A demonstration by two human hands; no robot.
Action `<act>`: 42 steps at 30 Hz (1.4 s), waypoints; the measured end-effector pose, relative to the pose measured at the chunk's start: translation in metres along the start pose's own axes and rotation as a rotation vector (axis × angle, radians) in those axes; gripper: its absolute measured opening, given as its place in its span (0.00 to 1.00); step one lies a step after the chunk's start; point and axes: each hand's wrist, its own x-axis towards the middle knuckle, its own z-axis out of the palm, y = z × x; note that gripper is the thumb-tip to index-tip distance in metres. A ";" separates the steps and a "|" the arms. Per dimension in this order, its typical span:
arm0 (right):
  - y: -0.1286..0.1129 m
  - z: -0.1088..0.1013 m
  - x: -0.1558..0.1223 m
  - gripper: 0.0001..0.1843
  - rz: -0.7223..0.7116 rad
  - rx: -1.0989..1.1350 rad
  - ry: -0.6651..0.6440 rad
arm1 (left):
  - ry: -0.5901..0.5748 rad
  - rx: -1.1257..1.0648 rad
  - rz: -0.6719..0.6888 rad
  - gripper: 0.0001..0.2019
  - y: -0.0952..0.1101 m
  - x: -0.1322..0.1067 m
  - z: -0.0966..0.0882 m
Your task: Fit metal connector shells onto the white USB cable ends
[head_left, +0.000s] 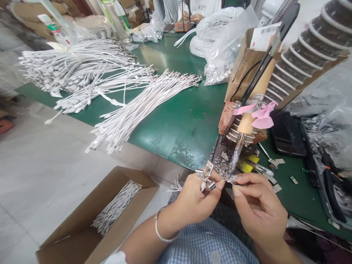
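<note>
Two small metal connector shells are pinched, one cluster [205, 176] in the left hand [192, 200], one [232, 179] by the right hand [258, 209], just beneath the soldering iron's tip [233, 161], whose long axis slants up and away, with cable bundles [143, 106] lying well leftward across open green tabletop [178, 124].
</note>
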 end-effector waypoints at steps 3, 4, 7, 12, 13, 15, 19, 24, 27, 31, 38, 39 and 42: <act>-0.001 0.000 0.001 0.11 -0.011 -0.004 -0.004 | 0.006 0.004 0.018 0.07 0.001 0.000 0.000; -0.001 0.000 0.001 0.11 -0.013 -0.001 -0.007 | 0.009 0.005 0.023 0.07 0.001 0.000 0.000; -0.002 -0.001 0.001 0.10 -0.002 0.005 -0.024 | 0.011 0.009 0.031 0.07 0.000 0.000 0.000; -0.002 -0.003 0.000 0.10 0.017 0.009 -0.042 | 0.011 0.009 0.070 0.07 -0.001 0.002 0.000; -0.002 -0.003 -0.001 0.10 0.015 0.014 -0.043 | 0.014 0.009 0.076 0.07 -0.001 0.001 0.000; -0.002 -0.003 -0.003 0.10 0.017 0.023 -0.050 | 0.014 0.008 0.081 0.06 -0.002 0.000 -0.001; -0.001 -0.003 -0.006 0.10 0.021 0.033 -0.081 | -0.009 0.015 0.063 0.07 -0.003 -0.005 -0.002; 0.000 -0.001 -0.006 0.11 0.035 0.041 -0.071 | -0.009 0.037 0.038 0.07 -0.003 -0.006 -0.002; 0.000 0.000 -0.004 0.11 0.052 0.046 -0.045 | 0.004 0.047 0.024 0.08 -0.002 -0.002 -0.001; 0.000 0.000 -0.002 0.10 0.064 0.030 -0.029 | 0.025 0.038 -0.019 0.09 0.001 0.001 -0.001; -0.001 0.000 0.000 0.11 0.051 -0.004 -0.015 | 0.043 0.037 0.012 0.08 0.004 0.004 -0.001; -0.001 0.000 0.000 0.11 0.053 -0.008 -0.015 | 0.045 0.034 0.018 0.08 0.004 0.005 -0.001; -0.002 0.001 0.001 0.11 0.056 -0.002 -0.010 | 0.049 0.026 0.016 0.08 0.005 0.005 -0.001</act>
